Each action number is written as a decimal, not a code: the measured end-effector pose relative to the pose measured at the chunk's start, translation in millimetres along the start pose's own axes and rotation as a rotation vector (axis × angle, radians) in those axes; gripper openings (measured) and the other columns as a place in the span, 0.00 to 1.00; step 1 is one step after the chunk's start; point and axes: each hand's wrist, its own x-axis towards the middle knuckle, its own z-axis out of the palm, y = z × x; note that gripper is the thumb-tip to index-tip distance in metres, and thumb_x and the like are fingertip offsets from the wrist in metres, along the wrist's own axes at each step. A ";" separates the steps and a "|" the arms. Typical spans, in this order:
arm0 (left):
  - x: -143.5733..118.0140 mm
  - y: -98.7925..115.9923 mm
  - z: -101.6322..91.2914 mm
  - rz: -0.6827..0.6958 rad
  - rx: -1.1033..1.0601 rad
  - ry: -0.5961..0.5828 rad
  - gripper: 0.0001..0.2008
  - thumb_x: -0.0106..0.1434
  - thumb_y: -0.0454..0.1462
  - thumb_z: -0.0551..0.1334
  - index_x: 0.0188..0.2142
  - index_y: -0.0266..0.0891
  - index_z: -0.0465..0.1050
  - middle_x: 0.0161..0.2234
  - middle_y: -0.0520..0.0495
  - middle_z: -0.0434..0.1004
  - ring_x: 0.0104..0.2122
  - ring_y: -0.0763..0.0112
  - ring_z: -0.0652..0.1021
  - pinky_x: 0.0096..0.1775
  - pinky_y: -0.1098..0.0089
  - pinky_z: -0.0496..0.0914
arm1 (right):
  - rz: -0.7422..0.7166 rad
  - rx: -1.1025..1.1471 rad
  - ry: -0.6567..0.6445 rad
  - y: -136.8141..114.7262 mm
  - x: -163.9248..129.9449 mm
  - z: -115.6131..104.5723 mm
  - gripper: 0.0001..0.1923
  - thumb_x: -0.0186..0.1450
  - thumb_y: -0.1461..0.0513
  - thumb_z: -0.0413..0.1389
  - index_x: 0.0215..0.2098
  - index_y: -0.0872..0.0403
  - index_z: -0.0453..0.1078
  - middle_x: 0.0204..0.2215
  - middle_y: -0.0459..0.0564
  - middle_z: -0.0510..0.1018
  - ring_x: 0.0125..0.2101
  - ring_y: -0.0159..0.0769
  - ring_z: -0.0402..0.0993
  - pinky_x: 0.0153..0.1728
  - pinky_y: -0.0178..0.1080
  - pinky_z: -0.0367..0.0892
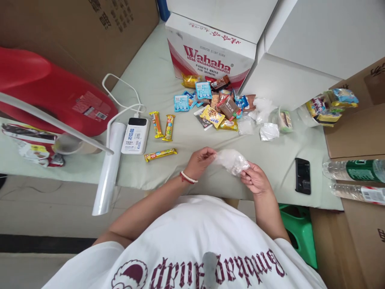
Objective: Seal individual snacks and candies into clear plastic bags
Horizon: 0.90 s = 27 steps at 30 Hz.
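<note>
Between my hands, above the table's front edge, is a crumpled clear plastic bag [231,159]. My left hand [199,162] pinches its left end between thumb and fingertips. At the other end my right hand [255,176] is closed on the bag's lower right part. Left of my hands lie yellow snack bars, one flat [161,155] and two nearly upright [169,127]. Beyond the bag is a pile of wrapped snacks [212,116], with a small white packet [269,131] and other clear bags [246,123] at its right.
A Wahaha carton [210,56] stands behind the snacks. On the left are a power bank [135,135] with a white cable, a white lamp-like stand [110,172] and a red jug [51,92]. A phone [302,176] and water bottles [355,170] lie right, near a green stool [300,228].
</note>
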 end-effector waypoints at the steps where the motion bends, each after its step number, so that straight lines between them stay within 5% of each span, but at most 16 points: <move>1: 0.5 -1.0 -5.2 -0.023 -0.084 0.033 0.23 0.56 0.56 0.72 0.34 0.39 0.75 0.29 0.51 0.75 0.31 0.71 0.72 0.37 0.70 0.68 | -0.004 -0.004 0.021 -0.4 -0.2 -5.4 0.21 0.51 0.53 0.74 0.32 0.52 0.69 0.21 0.38 0.64 0.17 0.20 0.45 0.15 0.25 0.41; 4: -1.9 -2.2 -16.6 -0.088 -0.279 0.094 0.26 0.54 0.57 0.74 0.33 0.40 0.72 0.30 0.53 0.74 0.31 0.74 0.72 0.37 0.71 0.69 | -0.081 -0.085 0.167 1.6 -1.3 -18.3 0.24 0.53 0.47 0.72 0.32 0.52 0.68 0.22 0.39 0.65 0.18 0.22 0.46 0.15 0.27 0.41; 8: -9.3 1.8 -12.2 -0.120 -0.259 0.121 0.26 0.54 0.57 0.74 0.33 0.40 0.70 0.29 0.54 0.72 0.30 0.75 0.71 0.36 0.72 0.69 | -0.519 -0.390 0.541 8.4 -5.1 -3.0 0.21 0.62 0.44 0.66 0.32 0.49 0.68 0.24 0.42 0.67 0.22 0.30 0.57 0.21 0.33 0.59; 10: -12.5 6.0 -4.4 -0.093 -0.180 0.090 0.25 0.54 0.57 0.73 0.32 0.39 0.71 0.28 0.54 0.72 0.30 0.74 0.70 0.36 0.71 0.68 | -0.684 -0.622 0.442 10.8 -5.9 19.3 0.17 0.62 0.46 0.66 0.35 0.48 0.71 0.31 0.46 0.74 0.31 0.36 0.67 0.35 0.39 0.70; 13: -16.0 13.5 4.1 -0.041 -0.099 0.034 0.24 0.57 0.56 0.73 0.32 0.39 0.72 0.29 0.53 0.72 0.31 0.73 0.71 0.38 0.70 0.68 | -0.790 -0.839 0.141 11.4 -0.6 51.4 0.15 0.60 0.50 0.69 0.40 0.46 0.76 0.45 0.52 0.79 0.49 0.46 0.71 0.54 0.49 0.68; 15: -17.0 17.6 3.7 -0.026 -0.120 0.053 0.23 0.58 0.55 0.72 0.33 0.39 0.72 0.30 0.53 0.73 0.32 0.73 0.71 0.39 0.70 0.69 | -0.764 -0.785 0.083 10.0 5.4 60.4 0.10 0.65 0.51 0.65 0.40 0.46 0.77 0.45 0.51 0.80 0.50 0.46 0.72 0.56 0.50 0.67; 19: -16.5 20.3 -8.8 -0.080 -0.286 0.124 0.24 0.56 0.55 0.74 0.34 0.40 0.69 0.31 0.54 0.72 0.32 0.75 0.73 0.40 0.70 0.72 | -0.566 -0.482 0.088 3.2 10.2 46.2 0.12 0.67 0.49 0.64 0.38 0.48 0.77 0.37 0.48 0.78 0.38 0.38 0.73 0.43 0.42 0.74; 24: -13.2 15.3 -17.2 -0.113 -0.331 0.238 0.27 0.55 0.57 0.74 0.33 0.42 0.64 0.23 0.59 0.64 0.21 0.79 0.66 0.23 0.77 0.63 | -0.404 -0.363 0.074 -2.2 3.6 25.2 0.18 0.63 0.45 0.66 0.35 0.49 0.75 0.30 0.46 0.74 0.33 0.35 0.69 0.29 0.35 0.73; 27: -11.4 14.3 -12.2 -0.073 -0.246 0.308 0.27 0.55 0.58 0.73 0.33 0.42 0.65 0.22 0.60 0.63 0.18 0.81 0.63 0.19 0.77 0.58 | -0.443 -0.355 0.072 5.9 2.5 33.2 0.21 0.63 0.42 0.65 0.41 0.48 0.74 0.36 0.48 0.76 0.38 0.37 0.72 0.34 0.37 0.75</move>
